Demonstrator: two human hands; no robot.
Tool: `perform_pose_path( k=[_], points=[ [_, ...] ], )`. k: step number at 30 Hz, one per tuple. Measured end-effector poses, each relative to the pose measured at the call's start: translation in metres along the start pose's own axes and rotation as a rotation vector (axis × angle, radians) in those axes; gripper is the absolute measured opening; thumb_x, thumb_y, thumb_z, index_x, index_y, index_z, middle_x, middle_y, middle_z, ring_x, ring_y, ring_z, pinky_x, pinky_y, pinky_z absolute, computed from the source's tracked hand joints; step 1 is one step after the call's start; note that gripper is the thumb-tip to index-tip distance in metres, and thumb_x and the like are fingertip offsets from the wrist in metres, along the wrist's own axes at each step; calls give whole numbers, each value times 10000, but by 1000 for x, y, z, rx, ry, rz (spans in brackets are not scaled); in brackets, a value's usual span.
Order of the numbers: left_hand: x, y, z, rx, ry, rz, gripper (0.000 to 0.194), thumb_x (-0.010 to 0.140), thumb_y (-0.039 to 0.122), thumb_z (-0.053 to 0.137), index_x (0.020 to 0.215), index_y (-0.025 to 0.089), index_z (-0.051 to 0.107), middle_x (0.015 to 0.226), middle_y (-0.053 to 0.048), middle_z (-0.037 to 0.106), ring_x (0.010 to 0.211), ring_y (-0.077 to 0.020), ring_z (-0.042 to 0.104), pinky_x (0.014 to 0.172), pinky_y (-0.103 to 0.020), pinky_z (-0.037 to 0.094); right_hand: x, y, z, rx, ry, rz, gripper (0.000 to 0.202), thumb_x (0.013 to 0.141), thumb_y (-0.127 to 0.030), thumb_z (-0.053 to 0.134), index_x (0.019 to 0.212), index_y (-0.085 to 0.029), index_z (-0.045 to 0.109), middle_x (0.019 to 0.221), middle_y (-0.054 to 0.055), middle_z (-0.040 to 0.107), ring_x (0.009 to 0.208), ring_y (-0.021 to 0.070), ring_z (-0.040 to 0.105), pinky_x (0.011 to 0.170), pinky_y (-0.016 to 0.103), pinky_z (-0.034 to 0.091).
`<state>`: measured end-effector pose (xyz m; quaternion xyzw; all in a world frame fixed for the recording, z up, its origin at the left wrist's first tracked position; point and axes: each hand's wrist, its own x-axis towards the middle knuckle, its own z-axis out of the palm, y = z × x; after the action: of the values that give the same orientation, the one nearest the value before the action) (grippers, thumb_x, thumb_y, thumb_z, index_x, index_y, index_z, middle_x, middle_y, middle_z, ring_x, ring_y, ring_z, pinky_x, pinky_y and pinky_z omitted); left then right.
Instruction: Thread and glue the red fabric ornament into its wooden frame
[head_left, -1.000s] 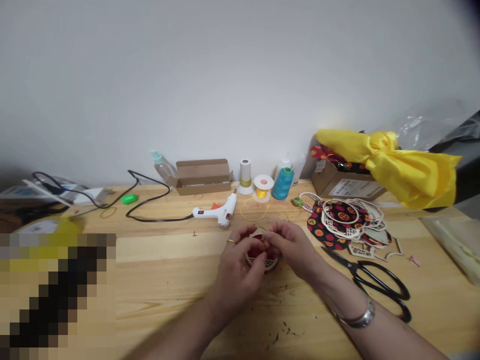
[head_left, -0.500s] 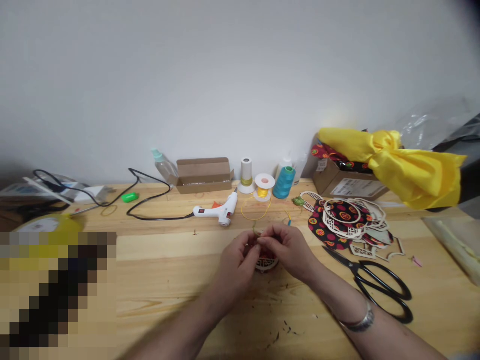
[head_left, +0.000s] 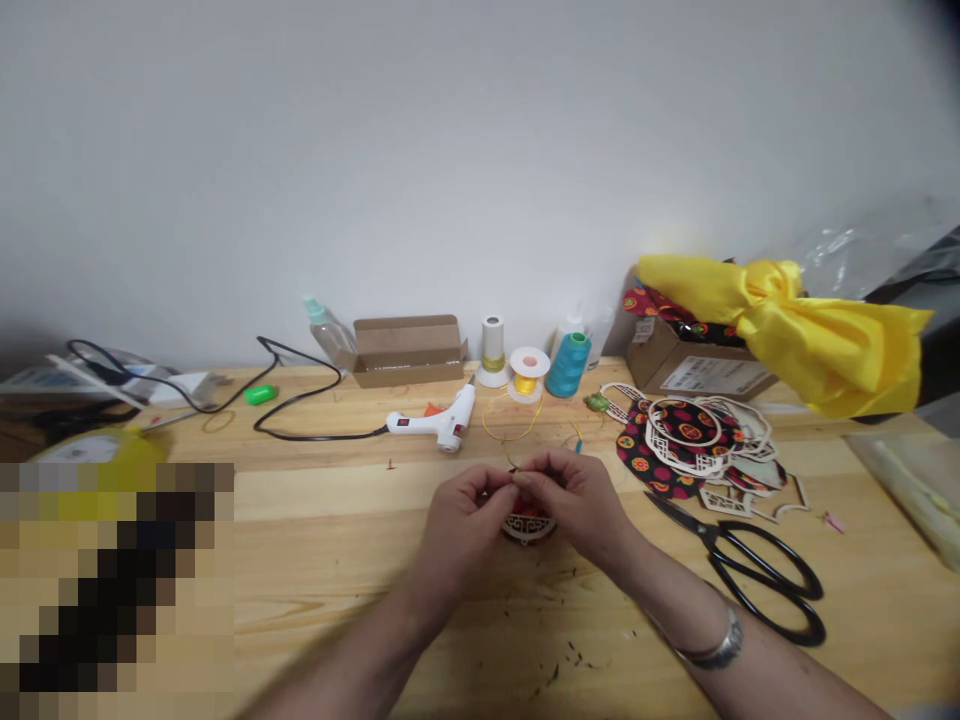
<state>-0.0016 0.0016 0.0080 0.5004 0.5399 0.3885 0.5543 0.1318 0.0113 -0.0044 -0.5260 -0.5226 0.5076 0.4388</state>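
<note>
Both hands meet fingertip to fingertip over a small round ornament [head_left: 529,528], a pale fretwork frame with dark red fabric in it. My left hand [head_left: 461,525] is closed in a pinch at its upper edge. My right hand [head_left: 581,500] pinches at the same spot from the other side. A thin yellow-green cord [head_left: 511,455] comes out between the fingertips and runs up toward the yellow spool [head_left: 529,372]. The fingers hide the upper part of the ornament and the exact grip on the cord.
Black-handled scissors [head_left: 765,575] lie beside my right forearm. Fretwork frames and patterned fabric pieces [head_left: 690,445] are heaped behind them. A white glue gun [head_left: 435,420] with a black cable, a teal thread cone [head_left: 568,365] and an open cardboard box [head_left: 409,352] stand along the wall.
My left hand has shifted slightly left, and the ornament's lower part has swung a little left with it. The fingertips remain together, with the right hand almost in place.
</note>
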Motion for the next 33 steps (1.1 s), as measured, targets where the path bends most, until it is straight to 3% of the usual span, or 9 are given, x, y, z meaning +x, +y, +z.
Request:
perform_pose_path(
  k=[8,15,25,29,33],
  points=[
    [-1,2,0,58,69,8,127,682,230,600,705,160,703,661,-17,696,634,-150,605,593,-217,460,0,-2,-1,20,4,6,83,667,-234,626,635,-160,608,565,-17,583,515,103,503,487,213,405],
    [-1,4,0,-55,45,-31,123,665,217,630,731,161,717,679,-23,713,649,-158,627,620,-230,476,-1,-7,-2,69,5,25,88,652,-226,640,617,-155,602,526,-29,561,474,85,473,453,198,379],
    [3,1,-5,-235,-129,-102,140,670,239,644,749,139,704,696,-36,698,642,-141,595,635,-241,457,1,-15,-9,186,-119,109,141,621,-232,665,599,-135,565,478,-48,526,412,45,410,392,165,305],
    [5,1,-7,-141,-146,-8,121,683,251,630,705,153,698,718,-31,660,675,-142,581,643,-244,452,2,-18,-13,152,-149,130,147,612,-233,661,583,-132,559,469,-46,521,418,49,412,410,174,314],
    [5,1,-10,95,45,201,122,686,216,605,710,166,713,915,-62,634,857,-182,574,763,-272,439,4,-18,-15,67,-133,86,124,621,-219,641,579,-134,560,491,-37,531,452,66,437,453,194,348]
  ],
)
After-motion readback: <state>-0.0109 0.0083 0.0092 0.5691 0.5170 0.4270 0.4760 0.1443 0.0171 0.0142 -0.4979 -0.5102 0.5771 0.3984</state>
